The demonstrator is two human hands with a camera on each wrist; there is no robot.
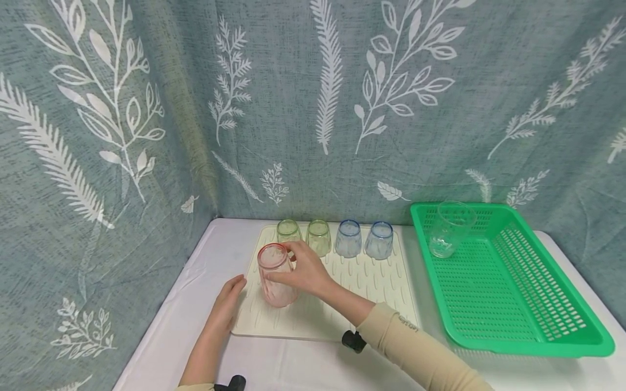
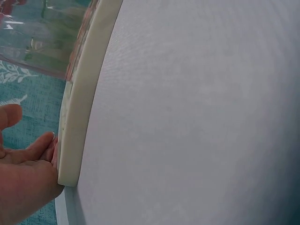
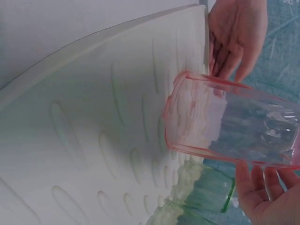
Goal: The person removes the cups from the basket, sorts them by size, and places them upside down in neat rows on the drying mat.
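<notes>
A pink-tinted drinking glass (image 1: 280, 288) with a red ring at its top is at the left part of the cream ridged drying tray (image 1: 342, 326). My right hand (image 1: 305, 269) grips it near the top, thumb on the near side and fingers behind. In the right wrist view, the lower end of the pink glass (image 3: 197, 115) meets the tray or hovers just over it; I cannot tell which. My left hand (image 1: 229, 301) lies at the tray's left edge, its fingers extended and holding nothing. The left wrist view shows those fingertips (image 2: 44, 140) by the tray's side.
Two green glasses (image 1: 318, 239) and two blue glasses (image 1: 349, 239) stand in a row along the tray's back edge. To the right is a green perforated basket (image 1: 484, 293) with clear glassware (image 1: 447, 233) in its back left corner. A patterned curtain (image 1: 293, 108) hangs behind.
</notes>
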